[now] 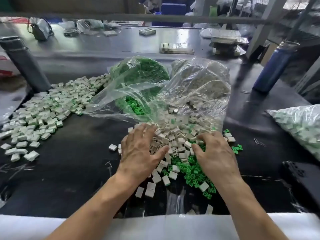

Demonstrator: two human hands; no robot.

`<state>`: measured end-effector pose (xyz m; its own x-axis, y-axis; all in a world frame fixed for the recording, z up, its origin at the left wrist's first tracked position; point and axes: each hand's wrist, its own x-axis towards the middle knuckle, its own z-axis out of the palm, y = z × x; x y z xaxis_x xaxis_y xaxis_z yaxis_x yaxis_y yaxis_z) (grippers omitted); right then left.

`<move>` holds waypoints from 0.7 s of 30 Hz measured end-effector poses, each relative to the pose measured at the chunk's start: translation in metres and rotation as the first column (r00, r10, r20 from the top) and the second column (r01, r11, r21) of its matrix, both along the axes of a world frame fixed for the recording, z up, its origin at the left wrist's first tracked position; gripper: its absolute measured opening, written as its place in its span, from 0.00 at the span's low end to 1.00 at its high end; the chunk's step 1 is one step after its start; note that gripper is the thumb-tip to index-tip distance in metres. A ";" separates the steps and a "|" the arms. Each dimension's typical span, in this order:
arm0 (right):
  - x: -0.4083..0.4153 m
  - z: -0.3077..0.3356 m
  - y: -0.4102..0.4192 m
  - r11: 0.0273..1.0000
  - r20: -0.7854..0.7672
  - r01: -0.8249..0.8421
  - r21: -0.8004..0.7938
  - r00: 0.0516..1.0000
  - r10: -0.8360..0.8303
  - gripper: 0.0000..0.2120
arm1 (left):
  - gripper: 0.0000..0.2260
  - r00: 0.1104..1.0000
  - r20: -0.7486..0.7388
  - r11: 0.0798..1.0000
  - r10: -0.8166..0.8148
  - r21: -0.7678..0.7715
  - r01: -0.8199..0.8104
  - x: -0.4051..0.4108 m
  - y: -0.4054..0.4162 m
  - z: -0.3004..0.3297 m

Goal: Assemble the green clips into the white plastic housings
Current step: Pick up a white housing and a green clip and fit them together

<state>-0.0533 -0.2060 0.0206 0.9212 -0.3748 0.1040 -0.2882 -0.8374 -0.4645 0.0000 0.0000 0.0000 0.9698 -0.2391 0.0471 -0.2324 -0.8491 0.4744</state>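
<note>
A loose heap of white plastic housings [173, 141] lies on the black table in front of me, mixed at its near side with green clips [194, 172]. My left hand [140, 151] rests palm down on the heap's left side, fingers spread. My right hand [214, 151] lies on the right side, fingers bent down into the parts. Neither hand plainly holds a single piece. Behind the heap, a clear bag of green clips [138, 73] and a clear bag of white housings [202, 84] lie open toward me.
A wide spread of assembled white-and-green pieces [52, 108] covers the table's left. A filled plastic bag [301, 125] sits at the right edge. A blue bottle [273, 66] stands back right, a grey post [24, 61] back left. A dark object [301, 174] lies near right.
</note>
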 end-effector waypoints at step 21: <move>0.032 0.010 0.013 0.995 0.047 -0.101 0.005 0.994 0.101 0.07 | 0.15 0.960 0.125 0.967 -0.252 -0.017 0.256 0.034 -0.026 0.010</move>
